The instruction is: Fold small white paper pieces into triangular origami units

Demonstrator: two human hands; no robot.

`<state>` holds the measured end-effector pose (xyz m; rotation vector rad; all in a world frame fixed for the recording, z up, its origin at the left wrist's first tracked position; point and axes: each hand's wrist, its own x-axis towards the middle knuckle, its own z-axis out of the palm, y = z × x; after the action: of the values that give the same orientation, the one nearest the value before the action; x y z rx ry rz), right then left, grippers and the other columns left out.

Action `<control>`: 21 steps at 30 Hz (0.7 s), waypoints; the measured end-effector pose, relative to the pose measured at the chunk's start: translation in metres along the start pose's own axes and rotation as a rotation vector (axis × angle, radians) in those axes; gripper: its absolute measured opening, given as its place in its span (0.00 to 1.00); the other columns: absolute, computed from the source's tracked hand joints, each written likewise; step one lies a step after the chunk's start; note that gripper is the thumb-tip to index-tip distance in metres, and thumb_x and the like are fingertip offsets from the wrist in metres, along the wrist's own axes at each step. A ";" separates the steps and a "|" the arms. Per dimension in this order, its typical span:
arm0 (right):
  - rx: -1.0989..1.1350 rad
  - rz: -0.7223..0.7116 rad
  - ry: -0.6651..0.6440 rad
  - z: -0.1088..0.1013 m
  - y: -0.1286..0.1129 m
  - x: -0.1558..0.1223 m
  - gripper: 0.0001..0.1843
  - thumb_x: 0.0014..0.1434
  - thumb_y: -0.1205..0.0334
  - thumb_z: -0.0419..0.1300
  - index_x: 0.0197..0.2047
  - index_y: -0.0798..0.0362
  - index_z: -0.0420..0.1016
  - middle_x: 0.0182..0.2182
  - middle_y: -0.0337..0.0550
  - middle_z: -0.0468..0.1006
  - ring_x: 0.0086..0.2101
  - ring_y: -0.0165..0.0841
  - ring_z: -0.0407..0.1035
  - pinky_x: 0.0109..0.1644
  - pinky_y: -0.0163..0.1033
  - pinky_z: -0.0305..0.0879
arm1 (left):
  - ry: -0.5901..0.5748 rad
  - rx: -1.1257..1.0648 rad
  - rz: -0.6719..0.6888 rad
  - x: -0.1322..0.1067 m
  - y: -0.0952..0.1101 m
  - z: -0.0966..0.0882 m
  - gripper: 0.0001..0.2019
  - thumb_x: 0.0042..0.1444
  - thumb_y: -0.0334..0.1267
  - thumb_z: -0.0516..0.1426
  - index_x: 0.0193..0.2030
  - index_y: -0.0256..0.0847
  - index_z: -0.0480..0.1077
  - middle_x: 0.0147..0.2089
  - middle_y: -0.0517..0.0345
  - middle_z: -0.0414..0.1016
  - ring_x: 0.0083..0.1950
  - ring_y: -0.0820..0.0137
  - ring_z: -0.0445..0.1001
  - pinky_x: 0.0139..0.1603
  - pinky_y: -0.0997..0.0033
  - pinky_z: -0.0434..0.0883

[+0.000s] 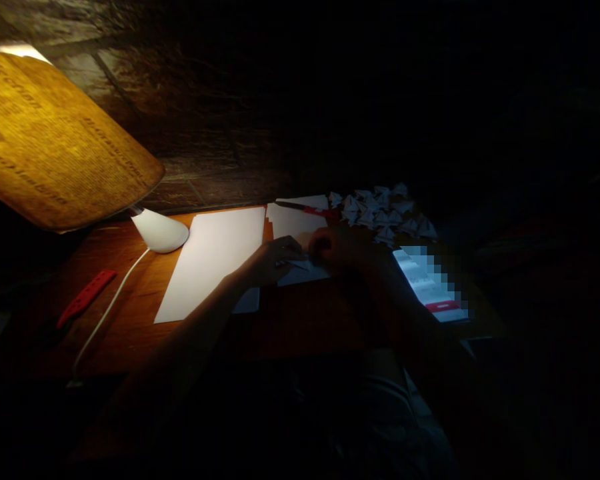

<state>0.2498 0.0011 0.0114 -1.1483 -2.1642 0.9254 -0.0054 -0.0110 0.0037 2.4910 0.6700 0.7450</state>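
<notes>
Left hand (273, 260) and right hand (337, 247) both pinch a paper slip (300, 272) between them. In such dim light, the fold may skew.

Very dim; lamp (55, 143) lights desk left; edges black.

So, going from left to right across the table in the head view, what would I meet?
Red strip → lamp base → white sheet → left hand → right hand → folded paper pieces → lit screen.
</notes>
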 end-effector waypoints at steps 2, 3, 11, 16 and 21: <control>0.017 0.002 -0.004 -0.001 -0.001 -0.001 0.15 0.48 0.78 0.64 0.33 0.51 0.87 0.37 0.43 0.88 0.38 0.37 0.80 0.47 0.40 0.74 | 0.001 -0.017 0.013 0.000 0.001 -0.001 0.17 0.59 0.27 0.59 0.50 0.45 0.84 0.50 0.50 0.83 0.49 0.65 0.84 0.47 0.63 0.84; 0.017 0.002 -0.003 -0.002 -0.002 -0.002 0.14 0.49 0.77 0.65 0.34 0.52 0.87 0.38 0.44 0.88 0.39 0.37 0.80 0.47 0.40 0.74 | 0.006 -0.021 0.023 0.000 0.000 -0.001 0.17 0.59 0.26 0.59 0.50 0.45 0.84 0.50 0.50 0.83 0.48 0.65 0.84 0.47 0.63 0.84; -0.054 0.000 -0.022 -0.003 -0.009 -0.005 0.08 0.55 0.67 0.71 0.40 0.54 0.87 0.41 0.48 0.89 0.40 0.37 0.80 0.46 0.38 0.72 | -0.015 0.001 0.058 -0.002 -0.002 0.000 0.15 0.60 0.27 0.60 0.50 0.43 0.84 0.52 0.49 0.83 0.52 0.65 0.83 0.51 0.62 0.84; -0.024 -0.020 -0.054 -0.002 -0.004 -0.003 0.11 0.54 0.71 0.68 0.40 0.52 0.87 0.43 0.46 0.89 0.42 0.38 0.80 0.49 0.40 0.72 | -0.021 -0.048 0.047 -0.001 0.001 -0.002 0.13 0.62 0.29 0.60 0.49 0.42 0.84 0.52 0.48 0.84 0.51 0.65 0.84 0.50 0.62 0.84; -0.001 -0.028 -0.084 -0.001 -0.002 -0.002 0.11 0.55 0.73 0.68 0.41 0.53 0.87 0.43 0.47 0.88 0.42 0.38 0.80 0.50 0.41 0.72 | -0.007 -0.056 0.020 -0.004 -0.001 -0.007 0.17 0.60 0.29 0.59 0.53 0.39 0.82 0.52 0.47 0.85 0.52 0.63 0.85 0.53 0.60 0.84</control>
<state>0.2507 -0.0011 0.0134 -1.0950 -2.2419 0.9764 -0.0131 -0.0101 0.0068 2.4514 0.6143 0.7514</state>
